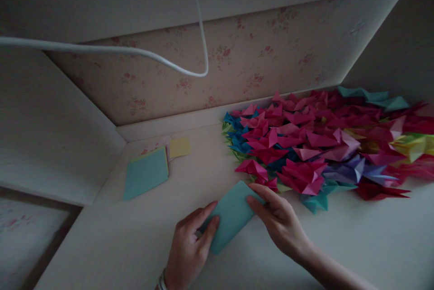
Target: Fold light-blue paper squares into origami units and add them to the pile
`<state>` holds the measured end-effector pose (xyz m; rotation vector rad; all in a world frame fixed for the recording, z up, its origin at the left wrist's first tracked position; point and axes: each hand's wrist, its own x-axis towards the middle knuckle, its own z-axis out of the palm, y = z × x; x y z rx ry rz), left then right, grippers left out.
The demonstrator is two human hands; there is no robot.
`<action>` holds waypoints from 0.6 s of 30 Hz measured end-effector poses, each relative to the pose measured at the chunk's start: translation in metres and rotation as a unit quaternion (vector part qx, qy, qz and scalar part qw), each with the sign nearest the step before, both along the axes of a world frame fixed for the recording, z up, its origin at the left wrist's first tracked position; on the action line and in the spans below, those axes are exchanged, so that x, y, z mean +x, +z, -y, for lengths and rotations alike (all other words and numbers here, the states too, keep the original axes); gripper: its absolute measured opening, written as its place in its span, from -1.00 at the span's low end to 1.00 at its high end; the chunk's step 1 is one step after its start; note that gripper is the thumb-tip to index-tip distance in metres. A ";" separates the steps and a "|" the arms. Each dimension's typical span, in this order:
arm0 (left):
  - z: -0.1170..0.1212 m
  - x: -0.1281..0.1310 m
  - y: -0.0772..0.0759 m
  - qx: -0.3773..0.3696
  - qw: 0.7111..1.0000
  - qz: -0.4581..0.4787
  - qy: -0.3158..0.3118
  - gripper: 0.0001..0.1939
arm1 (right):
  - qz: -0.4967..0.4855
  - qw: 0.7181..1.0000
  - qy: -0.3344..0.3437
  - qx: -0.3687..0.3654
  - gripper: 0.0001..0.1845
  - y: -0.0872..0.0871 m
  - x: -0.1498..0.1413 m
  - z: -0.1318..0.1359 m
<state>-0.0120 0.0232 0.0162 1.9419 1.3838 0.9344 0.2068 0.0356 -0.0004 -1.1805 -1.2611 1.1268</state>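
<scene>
The white cable (149, 53) looks nearest my camera, looping across the view. Beyond it, my left hand (190, 242) pinches the left edge of a teal origami sheet (232, 222) between thumb and fingers, and my right hand (280, 220) pinches its upper right corner. The sheet lies between them, over the white desk (145, 240), near the colorful origami pile (301, 175). I judge it very light, thin, flexible and easily creased; I'd grip opposite edges gently, leaving the middle unpressed.
</scene>
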 end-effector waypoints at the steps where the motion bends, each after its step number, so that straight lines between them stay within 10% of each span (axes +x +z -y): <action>1: 0.001 0.001 0.000 0.008 1.000 -0.005 -0.002 -0.71 | 0.007 1.000 0.008 -0.007 -0.69 0.001 0.000 0.001; 18: 0.007 0.006 -0.010 0.034 0.999 0.003 -0.008 -0.66 | -0.047 0.995 0.050 -0.069 -0.53 0.004 -0.004 0.002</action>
